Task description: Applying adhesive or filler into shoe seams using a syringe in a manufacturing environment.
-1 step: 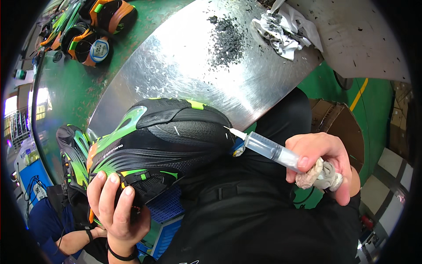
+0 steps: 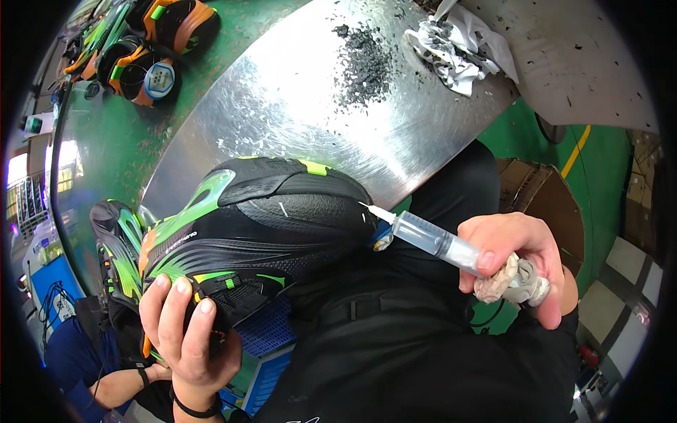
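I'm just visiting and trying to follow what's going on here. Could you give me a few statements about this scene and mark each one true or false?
1. The left hand grips the black and green sports shoe. True.
2. The right hand holds a paintbrush. False: it holds a clear plastic syringe.
3. The syringe's tip points at the shoe's edge. True.
4. The shiny metal sheet is spotless. False: dark crumbs lie on it.
5. A crumpled white rag lies on the sheet's far edge. True.

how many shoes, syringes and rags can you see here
shoes: 4 (held black and green shoe, second green shoe, two orange-trimmed shoes)
syringe: 1
crumpled rag: 1
total: 6
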The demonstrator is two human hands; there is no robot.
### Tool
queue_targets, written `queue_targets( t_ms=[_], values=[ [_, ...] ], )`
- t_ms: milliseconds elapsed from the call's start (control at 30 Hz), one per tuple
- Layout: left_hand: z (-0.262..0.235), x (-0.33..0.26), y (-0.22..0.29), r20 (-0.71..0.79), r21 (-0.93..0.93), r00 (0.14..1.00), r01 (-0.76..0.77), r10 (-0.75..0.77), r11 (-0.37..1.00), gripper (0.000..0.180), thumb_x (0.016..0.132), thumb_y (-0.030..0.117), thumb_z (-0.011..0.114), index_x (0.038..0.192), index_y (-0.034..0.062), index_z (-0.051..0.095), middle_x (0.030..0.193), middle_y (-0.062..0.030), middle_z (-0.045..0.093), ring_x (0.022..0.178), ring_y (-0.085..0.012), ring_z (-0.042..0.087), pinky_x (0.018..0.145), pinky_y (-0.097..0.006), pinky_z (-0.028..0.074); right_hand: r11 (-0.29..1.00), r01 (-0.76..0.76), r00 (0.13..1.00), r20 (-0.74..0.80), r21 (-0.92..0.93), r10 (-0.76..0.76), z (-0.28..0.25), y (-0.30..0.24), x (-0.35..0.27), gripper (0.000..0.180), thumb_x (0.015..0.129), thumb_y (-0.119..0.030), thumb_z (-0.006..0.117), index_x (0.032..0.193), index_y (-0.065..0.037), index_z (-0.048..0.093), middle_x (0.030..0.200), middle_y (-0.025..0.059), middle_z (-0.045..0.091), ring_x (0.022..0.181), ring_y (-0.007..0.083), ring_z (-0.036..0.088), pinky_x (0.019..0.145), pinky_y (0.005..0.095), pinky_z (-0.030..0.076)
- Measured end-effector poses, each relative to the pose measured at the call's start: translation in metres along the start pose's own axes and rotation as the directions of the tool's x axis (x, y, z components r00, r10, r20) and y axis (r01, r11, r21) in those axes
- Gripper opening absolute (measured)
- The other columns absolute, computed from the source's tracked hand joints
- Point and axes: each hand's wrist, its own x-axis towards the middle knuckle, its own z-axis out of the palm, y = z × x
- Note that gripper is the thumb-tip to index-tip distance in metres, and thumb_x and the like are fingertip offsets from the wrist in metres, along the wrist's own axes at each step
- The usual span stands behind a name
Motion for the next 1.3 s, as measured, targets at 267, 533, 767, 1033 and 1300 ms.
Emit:
queue_targets(
  t_ms=[267, 533, 767, 1033, 1300],
  values=[
    [-0.001, 0.000, -0.001, 0.013, 0.002, 1.000, -0.003, 0.003, 1.000, 0.068, 0.056, -0.001, 0.061, 0.123, 0.0084, 0.054, 0.131, -0.0181, 0.051, 0.121, -0.0452, 0.047, 0.099, -0.055, 0.040, 0.999, -0.008, 0.999, 0.037, -0.050, 0.010, -0.002, -0.002, -0.004, 0.087, 0.062, -0.050, 0.088, 0.120, 0.009, 0.059, 0.100, 0.0164, 0.069, 0.082, 0.0188, 0.060, 0.069, 0.0286, 0.044],
    [0.000, -0.002, -0.001, 0.011, 0.005, 1.000, -0.002, 0.002, 1.000, 0.067, 0.057, -0.001, 0.061, 0.123, 0.0084, 0.054, 0.131, -0.0180, 0.051, 0.122, -0.0451, 0.047, 0.100, -0.055, 0.039, 0.959, 0.015, 0.993, 0.115, -0.282, 0.019, 0.001, -0.010, 0.001, 0.079, 0.062, -0.044, 0.089, 0.117, 0.006, 0.062, 0.097, 0.0121, 0.071, 0.079, 0.0209, 0.065, 0.064, 0.0297, 0.041],
    [-0.001, -0.001, -0.001, 0.006, 0.006, 1.000, 0.002, -0.002, 1.000, 0.066, 0.056, -0.001, 0.061, 0.122, 0.0081, 0.055, 0.131, -0.0178, 0.052, 0.121, -0.0447, 0.047, 0.099, -0.055, 0.040, 0.949, 0.001, 0.987, 0.155, -0.314, 0.050, 0.010, -0.014, 0.002, 0.073, 0.063, -0.042, 0.088, 0.114, 0.004, 0.063, 0.095, 0.0119, 0.071, 0.077, 0.0225, 0.065, 0.060, 0.0305, 0.041],
    [-0.001, 0.003, 0.000, 0.001, 0.000, 1.000, -0.016, 0.016, 1.000, 0.062, 0.057, 0.002, 0.062, 0.119, 0.0079, 0.057, 0.130, -0.0174, 0.053, 0.120, -0.0435, 0.048, 0.098, -0.055, 0.040, 0.777, 0.285, 0.957, 0.207, -0.561, -0.202, 0.003, -0.002, 0.022, 0.075, 0.072, -0.034, 0.085, 0.129, -0.003, 0.046, 0.077, 0.0074, 0.063, 0.069, 0.0246, 0.059, 0.067, 0.0396, 0.047],
    [0.002, 0.001, -0.001, -0.002, -0.004, 1.000, -0.004, 0.004, 1.000, 0.063, 0.057, 0.003, 0.063, 0.119, 0.0084, 0.057, 0.129, -0.0170, 0.053, 0.120, -0.0427, 0.049, 0.098, -0.054, 0.040, 0.747, 0.341, 0.940, 0.223, -0.571, -0.259, -0.003, 0.039, 0.049, 0.085, 0.073, -0.042, 0.083, 0.134, -0.010, 0.034, 0.126, 0.0195, 0.047, 0.121, 0.0440, 0.050, 0.098, 0.0583, 0.043]
  ],
)
